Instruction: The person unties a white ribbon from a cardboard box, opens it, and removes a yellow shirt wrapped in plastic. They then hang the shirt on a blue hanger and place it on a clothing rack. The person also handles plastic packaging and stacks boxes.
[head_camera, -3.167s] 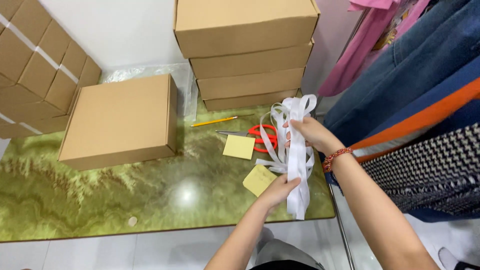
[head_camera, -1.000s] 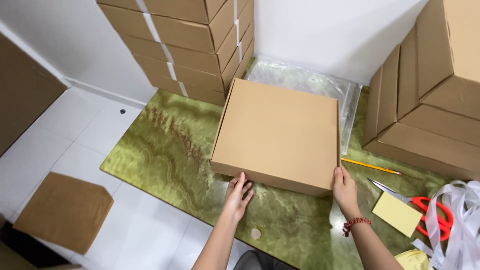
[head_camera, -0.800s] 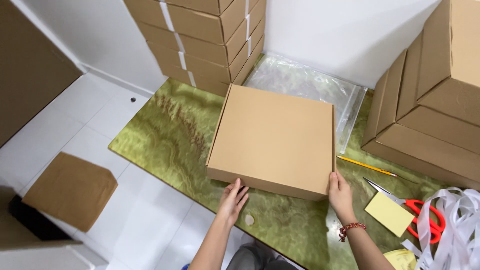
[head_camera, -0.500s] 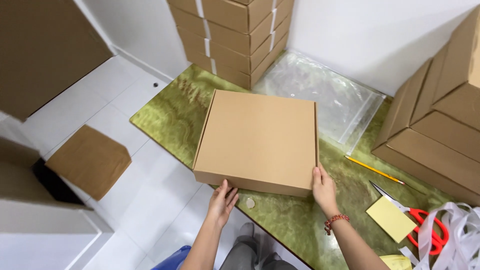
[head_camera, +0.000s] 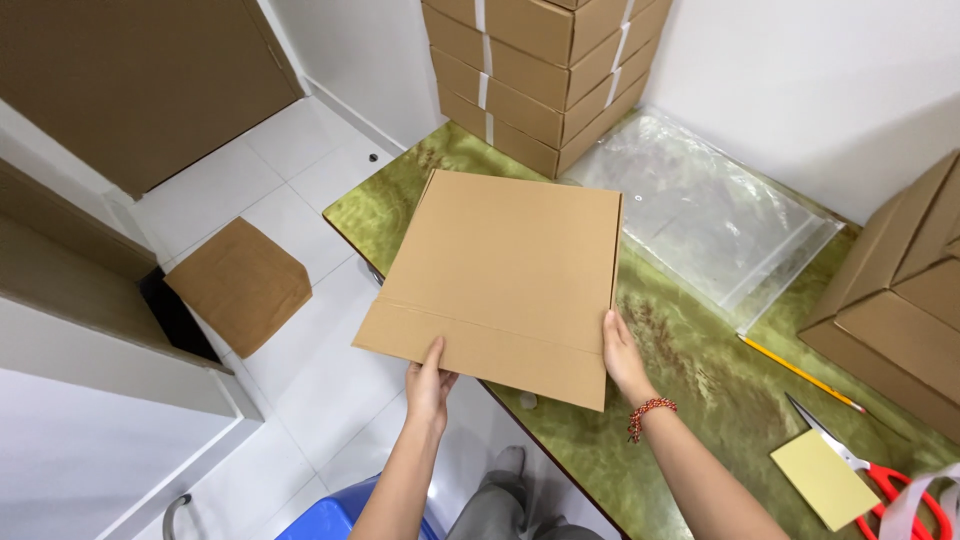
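A flat square cardboard box (head_camera: 505, 270) is lifted off the green marbled table (head_camera: 700, 370), tilted with its near edge hanging past the table's side. My left hand (head_camera: 428, 382) grips the near edge at its middle. My right hand (head_camera: 622, 355), with a red bead bracelet at the wrist, holds the near right corner.
Taped cardboard boxes (head_camera: 545, 70) are stacked at the table's far end, more boxes (head_camera: 900, 300) at the right. Clear plastic bags (head_camera: 700, 205), a yellow pencil (head_camera: 800, 372), a yellow note pad (head_camera: 822, 478) and red scissors (head_camera: 885, 482) lie on the table. A brown box (head_camera: 240, 282) sits on the floor.
Both hands took hold of the flat box and pulled it toward the table's left edge, lifting its near side. The view swung left toward the floor.
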